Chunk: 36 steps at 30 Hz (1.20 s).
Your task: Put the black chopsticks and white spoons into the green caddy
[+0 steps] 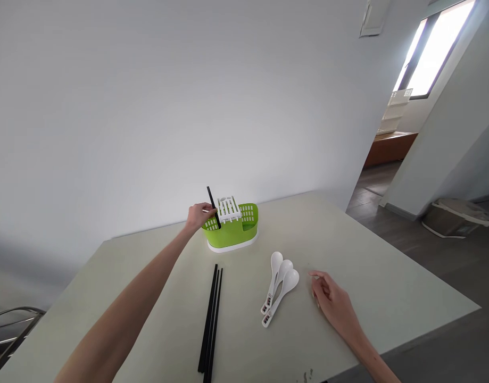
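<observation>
Loose chopsticks [209, 316] lie at six o'clock from the green basket [230, 238], where the left hand [198, 215] pinches tilted chopsticks [210, 197]; the right hand [333, 301], loosely unclenched, is at four o'clock.

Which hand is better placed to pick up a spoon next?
Probably the right hand: it looks empty and is nearer the spoons. The left hand holds at least one chopstick at the basket.

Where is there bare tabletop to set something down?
Bare: the tabletop right of the green basket, behind the white spoons; also a strip between the spoons and the loose black chopsticks. Crowded: the basket's left end, with the left hand at it, and right of the spoons, where the right hand is.
</observation>
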Each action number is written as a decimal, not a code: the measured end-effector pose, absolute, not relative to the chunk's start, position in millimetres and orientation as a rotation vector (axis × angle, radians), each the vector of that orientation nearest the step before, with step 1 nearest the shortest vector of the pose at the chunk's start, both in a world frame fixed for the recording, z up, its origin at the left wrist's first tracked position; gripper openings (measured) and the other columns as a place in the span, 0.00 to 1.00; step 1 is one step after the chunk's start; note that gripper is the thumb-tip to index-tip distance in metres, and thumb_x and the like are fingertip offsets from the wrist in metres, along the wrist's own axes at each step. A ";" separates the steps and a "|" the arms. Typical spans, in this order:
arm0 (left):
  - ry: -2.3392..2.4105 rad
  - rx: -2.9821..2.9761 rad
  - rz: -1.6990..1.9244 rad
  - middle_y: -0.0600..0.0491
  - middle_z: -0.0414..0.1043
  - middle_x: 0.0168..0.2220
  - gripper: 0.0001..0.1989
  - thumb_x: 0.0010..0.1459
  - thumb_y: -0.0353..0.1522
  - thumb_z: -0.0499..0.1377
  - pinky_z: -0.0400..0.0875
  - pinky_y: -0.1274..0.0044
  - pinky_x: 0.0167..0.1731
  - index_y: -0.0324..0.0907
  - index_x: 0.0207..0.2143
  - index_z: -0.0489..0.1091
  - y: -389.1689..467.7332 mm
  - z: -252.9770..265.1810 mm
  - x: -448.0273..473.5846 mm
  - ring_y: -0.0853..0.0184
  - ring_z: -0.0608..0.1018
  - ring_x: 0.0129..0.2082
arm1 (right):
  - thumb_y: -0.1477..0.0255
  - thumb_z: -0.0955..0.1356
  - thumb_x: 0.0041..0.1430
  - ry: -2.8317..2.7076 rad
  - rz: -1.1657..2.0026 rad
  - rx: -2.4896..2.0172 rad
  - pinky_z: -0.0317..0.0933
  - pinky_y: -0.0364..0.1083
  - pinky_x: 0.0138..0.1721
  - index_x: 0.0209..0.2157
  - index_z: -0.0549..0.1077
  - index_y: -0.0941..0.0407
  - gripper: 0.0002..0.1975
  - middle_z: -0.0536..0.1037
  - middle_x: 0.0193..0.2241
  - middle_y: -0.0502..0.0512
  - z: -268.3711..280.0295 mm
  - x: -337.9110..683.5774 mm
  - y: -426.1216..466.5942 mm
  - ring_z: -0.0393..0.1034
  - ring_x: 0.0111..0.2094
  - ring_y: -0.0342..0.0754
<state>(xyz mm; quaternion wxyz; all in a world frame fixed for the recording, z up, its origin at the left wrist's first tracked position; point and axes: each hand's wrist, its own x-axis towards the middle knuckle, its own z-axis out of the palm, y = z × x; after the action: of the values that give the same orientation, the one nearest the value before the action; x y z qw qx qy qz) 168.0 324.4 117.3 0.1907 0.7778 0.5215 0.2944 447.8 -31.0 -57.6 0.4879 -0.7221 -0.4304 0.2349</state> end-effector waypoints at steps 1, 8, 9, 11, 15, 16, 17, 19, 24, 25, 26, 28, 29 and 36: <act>1.471 2.207 0.812 0.50 0.84 0.39 0.09 0.56 0.39 0.68 0.78 0.74 0.36 0.43 0.34 0.80 326.4 116.5 169.2 0.61 0.85 0.33 | 0.51 0.60 0.68 -1.043 0.574 -1.761 0.62 0.47 0.29 0.52 0.74 0.53 0.25 0.74 0.24 0.49 -57.4 447.9 -31.2 0.69 0.24 0.50; 1.547 2.407 0.756 0.49 0.81 0.45 0.09 0.59 0.38 0.64 0.76 0.66 0.46 0.46 0.40 0.81 332.1 113.2 172.8 0.55 0.82 0.44 | 0.51 0.60 0.68 -1.037 0.571 -1.786 0.61 0.46 0.28 0.52 0.74 0.53 0.25 0.75 0.24 0.49 -58.3 447.7 -31.7 0.70 0.25 0.50; 1.554 2.431 0.753 0.47 0.80 0.47 0.11 0.58 0.39 0.65 0.75 0.65 0.48 0.46 0.41 0.81 332.2 112.7 171.8 0.53 0.81 0.47 | 0.51 0.60 0.68 -1.039 0.569 -1.782 0.61 0.46 0.28 0.52 0.74 0.53 0.25 0.75 0.24 0.50 -58.4 447.6 -31.7 0.71 0.25 0.50; 1.569 2.457 0.721 0.45 0.77 0.51 0.18 0.56 0.42 0.67 0.71 0.62 0.55 0.45 0.47 0.80 332.4 111.0 168.2 0.51 0.78 0.53 | 0.51 0.60 0.68 -1.041 0.575 -1.778 0.61 0.46 0.28 0.52 0.74 0.53 0.25 0.75 0.24 0.50 -58.3 447.5 -31.8 0.71 0.26 0.50; 1.605 2.406 0.586 0.41 0.75 0.56 0.32 0.55 0.43 0.67 0.70 0.62 0.57 0.42 0.60 0.71 330.9 104.3 156.1 0.50 0.76 0.57 | 0.51 0.60 0.69 -1.043 0.583 -1.772 0.61 0.46 0.29 0.52 0.73 0.53 0.25 0.74 0.24 0.49 -58.8 447.7 -31.7 0.70 0.25 0.50; 1.602 2.384 0.557 0.42 0.75 0.56 0.32 0.55 0.42 0.66 0.72 0.64 0.55 0.42 0.61 0.69 329.3 102.3 152.6 0.51 0.77 0.56 | 0.52 0.60 0.69 -1.045 0.579 -1.770 0.61 0.46 0.29 0.52 0.73 0.54 0.24 0.74 0.24 0.49 -59.2 447.9 -31.5 0.69 0.25 0.50; 1.592 2.366 0.538 0.42 0.76 0.56 0.31 0.56 0.40 0.65 0.73 0.66 0.53 0.42 0.61 0.68 327.1 100.3 149.2 0.52 0.78 0.55 | 0.52 0.60 0.69 -1.048 0.575 -1.768 0.61 0.46 0.29 0.52 0.73 0.54 0.24 0.73 0.24 0.49 -59.7 448.1 -31.4 0.69 0.25 0.50; 1.561 2.346 0.515 0.44 0.77 0.57 0.30 0.56 0.36 0.62 0.75 0.69 0.50 0.43 0.62 0.68 320.7 96.8 143.0 0.54 0.79 0.55 | 0.52 0.60 0.68 -1.048 0.568 -1.769 0.61 0.46 0.29 0.52 0.74 0.53 0.24 0.74 0.24 0.49 -60.8 448.7 -31.0 0.70 0.25 0.50; 1.473 2.337 0.534 0.45 0.74 0.61 0.32 0.56 0.32 0.57 0.74 0.69 0.53 0.43 0.64 0.67 299.7 92.4 134.1 0.55 0.78 0.57 | 0.52 0.61 0.67 -1.061 0.554 -1.746 0.62 0.47 0.30 0.50 0.74 0.53 0.24 0.75 0.24 0.49 -60.5 449.6 -31.0 0.70 0.24 0.50; 1.459 2.334 0.540 0.45 0.74 0.61 0.32 0.56 0.33 0.56 0.74 0.69 0.53 0.43 0.65 0.66 295.6 91.8 133.5 0.55 0.78 0.58 | 0.52 0.61 0.67 -1.062 0.549 -1.745 0.62 0.48 0.30 0.50 0.74 0.53 0.24 0.75 0.24 0.50 -59.9 449.5 -31.2 0.69 0.24 0.51; 1.445 2.331 0.545 0.45 0.74 0.62 0.32 0.56 0.33 0.56 0.73 0.69 0.54 0.43 0.65 0.66 291.6 91.2 133.3 0.55 0.77 0.58 | 0.51 0.61 0.67 -1.061 0.544 -1.747 0.62 0.48 0.30 0.50 0.74 0.53 0.24 0.75 0.24 0.50 -59.3 449.4 -31.4 0.70 0.24 0.51; 1.416 2.324 0.554 0.45 0.74 0.62 0.33 0.57 0.33 0.55 0.72 0.68 0.56 0.43 0.67 0.64 284.0 89.7 134.0 0.54 0.77 0.59 | 0.51 0.60 0.67 -1.060 0.536 -1.749 0.62 0.48 0.30 0.50 0.75 0.54 0.24 0.75 0.24 0.50 -58.5 449.3 -32.0 0.70 0.25 0.51; 1.403 2.318 0.557 0.44 0.73 0.63 0.34 0.58 0.33 0.55 0.72 0.67 0.56 0.43 0.67 0.64 280.3 88.9 134.9 0.54 0.76 0.59 | 0.51 0.60 0.68 -1.063 0.536 -1.747 0.62 0.47 0.30 0.50 0.74 0.54 0.24 0.75 0.24 0.50 -58.4 449.4 -32.3 0.70 0.25 0.51; 1.326 2.278 0.528 0.43 0.67 0.67 0.32 0.62 0.33 0.53 0.70 0.66 0.59 0.41 0.69 0.61 258.8 90.9 144.9 0.54 0.75 0.61 | 0.53 0.60 0.67 -1.080 0.532 -1.759 0.62 0.47 0.32 0.48 0.74 0.53 0.22 0.75 0.24 0.49 -57.3 450.6 -34.1 0.70 0.25 0.50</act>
<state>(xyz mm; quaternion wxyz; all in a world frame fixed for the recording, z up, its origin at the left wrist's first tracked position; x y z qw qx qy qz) 144.9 258.8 90.9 0.2248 0.8258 0.4805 0.1916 450.6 -34.1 -57.3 0.4839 -0.7222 -0.4433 0.2185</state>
